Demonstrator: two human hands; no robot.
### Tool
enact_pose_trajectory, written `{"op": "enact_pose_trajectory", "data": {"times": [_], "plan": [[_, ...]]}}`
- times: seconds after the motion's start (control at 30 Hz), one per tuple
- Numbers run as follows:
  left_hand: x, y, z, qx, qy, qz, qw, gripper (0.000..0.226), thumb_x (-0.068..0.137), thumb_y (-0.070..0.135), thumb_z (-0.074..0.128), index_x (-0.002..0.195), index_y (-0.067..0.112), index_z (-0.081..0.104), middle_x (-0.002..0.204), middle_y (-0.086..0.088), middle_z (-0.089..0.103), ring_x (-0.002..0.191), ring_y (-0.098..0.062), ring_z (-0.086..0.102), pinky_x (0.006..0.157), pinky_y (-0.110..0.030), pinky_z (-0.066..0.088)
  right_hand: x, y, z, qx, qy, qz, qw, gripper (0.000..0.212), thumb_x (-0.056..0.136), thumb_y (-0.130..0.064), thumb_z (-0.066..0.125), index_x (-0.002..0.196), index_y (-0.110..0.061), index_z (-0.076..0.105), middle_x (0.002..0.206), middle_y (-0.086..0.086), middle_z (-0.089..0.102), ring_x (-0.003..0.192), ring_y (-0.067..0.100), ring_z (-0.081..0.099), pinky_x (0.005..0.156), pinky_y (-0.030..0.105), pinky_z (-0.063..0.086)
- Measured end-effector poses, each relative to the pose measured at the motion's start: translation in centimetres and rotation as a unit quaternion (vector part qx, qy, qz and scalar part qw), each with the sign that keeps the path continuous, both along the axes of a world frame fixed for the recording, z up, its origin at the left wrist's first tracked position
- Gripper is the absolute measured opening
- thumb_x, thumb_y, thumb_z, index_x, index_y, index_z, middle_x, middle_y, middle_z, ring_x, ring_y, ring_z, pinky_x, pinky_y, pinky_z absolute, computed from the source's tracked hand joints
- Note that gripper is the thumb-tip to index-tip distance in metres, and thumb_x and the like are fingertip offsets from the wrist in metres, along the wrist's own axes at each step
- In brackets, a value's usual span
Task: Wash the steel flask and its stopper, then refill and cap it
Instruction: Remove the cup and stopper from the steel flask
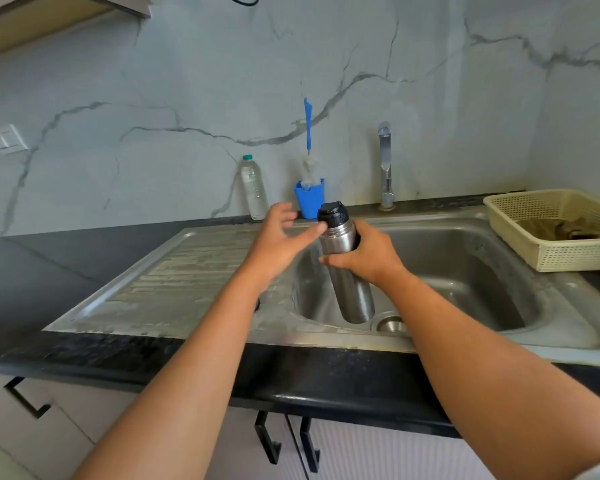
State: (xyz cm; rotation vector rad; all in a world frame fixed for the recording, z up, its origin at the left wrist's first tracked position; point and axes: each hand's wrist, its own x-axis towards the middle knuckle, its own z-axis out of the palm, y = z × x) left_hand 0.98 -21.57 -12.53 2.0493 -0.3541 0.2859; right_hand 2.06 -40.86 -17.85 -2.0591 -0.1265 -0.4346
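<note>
Steel flask (354,292), black stopper (332,214) on, gripped by right hand (369,259) fingers; left hand (278,237) fingers released.

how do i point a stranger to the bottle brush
Start at the steel sink; behind it stands a small blue plastic cup. The long blue-handled brush sticks up from it, bristles down, between the clear green-capped water bottle and the steel tap: the only tall blue thing.

A plastic bottle (253,188) is standing beside a blue cup (309,201) holding a brush (307,126); a cream basket (568,257) on the surface (56,268) is holding a cloth (548,229).
</note>
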Motion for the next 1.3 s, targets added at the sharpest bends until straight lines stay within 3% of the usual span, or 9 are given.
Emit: {"op": "enact_pose_trajectory", "data": {"times": [0.17, 0.3, 0.4, 0.6, 0.77, 0.87, 1.0, 1.13, 1.3], "plan": [[3.5, -6.1, 1.0, -0.142, 0.036, -0.098, 0.984, 0.048, 0.085, 0.027, 0.087, 0.127, 0.016, 0.067, 0.123, -0.002, 0.072, 0.114, -0.016, 0.069, 0.094, -0.025, 0.053, 0.2, -0.7, 0.5, 0.041, 0.000, 0.021, 0.999, 0.058, 0.066, -0.036, 0.091, 0.114, -0.030, 0.060, 0.102, -0.009, 0.070, 0.093, 0.010, 0.068, 0.080, 0.032, 0.058], [5.1, -7.2, 0.3, -0.207, 0.106, -0.171, 0.957, 0.049, 0.085, 0.011, 0.084, 0.130, 0.016, 0.064, 0.120, -0.004, 0.077, 0.112, -0.020, 0.073, 0.096, -0.035, 0.058, 0.1, -1.3, 1.1, 0.070, 0.014, 0.085, 0.994, 0.059, 0.071, -0.020, 0.087, 0.122, -0.028, 0.061, 0.106, -0.004, 0.072, 0.097, 0.012, 0.070, 0.084, 0.032, 0.059], [5.8, -7.7, -0.5, -0.207, 0.088, -0.153, 0.962, 0.041, 0.088, 0.006, 0.079, 0.126, 0.015, 0.066, 0.110, -0.003, 0.079, 0.106, -0.019, 0.074, 0.091, -0.034, 0.059, 0.0, -1.3, 1.2, 0.062, 0.026, 0.094, 0.993, 0.053, 0.071, -0.016, 0.087, 0.117, -0.025, 0.063, 0.103, -0.003, 0.073, 0.094, 0.013, 0.071, 0.081, 0.030, 0.059], [5.6, -9.3, -0.4, -0.258, 0.050, -0.038, 0.964, 0.021, 0.082, 0.012, 0.081, 0.097, 0.023, 0.072, 0.092, 0.003, 0.074, 0.080, -0.013, 0.071, 0.070, -0.029, 0.058, 0.2, -0.5, 1.1, 0.026, -0.001, -0.002, 1.000, 0.055, 0.067, -0.032, 0.088, 0.113, -0.029, 0.059, 0.098, -0.010, 0.070, 0.087, 0.008, 0.067, 0.074, 0.028, 0.057], [5.0, -10.9, -0.8, -0.308, 0.027, 0.042, 0.950, 0.033, 0.073, 0.034, 0.090, 0.091, 0.028, 0.063, 0.093, 0.001, 0.072, 0.086, -0.021, 0.072, 0.081, -0.039, 0.063, 0.1, 0.3, 1.0, -0.055, -0.030, -0.092, 0.994, 0.059, 0.072, -0.036, 0.082, 0.121, -0.026, 0.051, 0.098, -0.003, 0.070, 0.086, 0.021, 0.067, 0.076, 0.038, 0.057], [5.0, -10.1, -1.1, -0.275, 0.058, -0.039, 0.959, 0.037, 0.082, 0.034, 0.088, 0.109, 0.023, 0.066, 0.108, -0.002, 0.072, 0.098, -0.018, 0.072, 0.084, -0.032, 0.060, 0.3, -0.5, 0.8, -0.055, -0.008, -0.103, 0.993, 0.059, 0.068, -0.039, 0.085, 0.116, -0.027, 0.052, 0.096, -0.007, 0.068, 0.085, 0.017, 0.066, 0.076, 0.037, 0.058], [6.0, -8.4, -1.7, -0.253, 0.097, -0.153, 0.950, 0.034, 0.091, 0.009, 0.077, 0.123, 0.016, 0.068, 0.112, -0.002, 0.075, 0.105, -0.016, 0.071, 0.087, -0.028, 0.055, 0.3, -1.5, 0.4, 0.013, 0.016, -0.090, 0.996, 0.057, 0.065, -0.038, 0.090, 0.109, -0.026, 0.057, 0.095, -0.007, 0.068, 0.086, 0.012, 0.067, 0.072, 0.032, 0.058], [5.5, -8.8, -1.7, -0.289, 0.070, -0.076, 0.952, 0.044, 0.080, 0.014, 0.090, 0.116, 0.016, 0.065, 0.111, -0.003, 0.075, 0.099, -0.016, 0.074, 0.084, -0.029, 0.059, 0.4, -1.0, 0.4, 0.003, 0.008, -0.088, 0.996, 0.055, 0.065, -0.039, 0.089, 0.108, -0.027, 0.057, 0.094, -0.008, 0.068, 0.084, 0.012, 0.067, 0.073, 0.033, 0.059], [4.9, -9.7, -1.5, -0.339, 0.060, 0.030, 0.939, 0.058, 0.068, 0.029, 0.098, 0.104, 0.020, 0.053, 0.103, -0.004, 0.068, 0.089, -0.019, 0.073, 0.082, -0.038, 0.063, 0.2, -0.2, 0.7, -0.103, -0.026, -0.102, 0.989, 0.062, 0.065, -0.041, 0.084, 0.116, -0.033, 0.051, 0.096, -0.009, 0.069, 0.086, 0.018, 0.068, 0.076, 0.041, 0.060]]}}
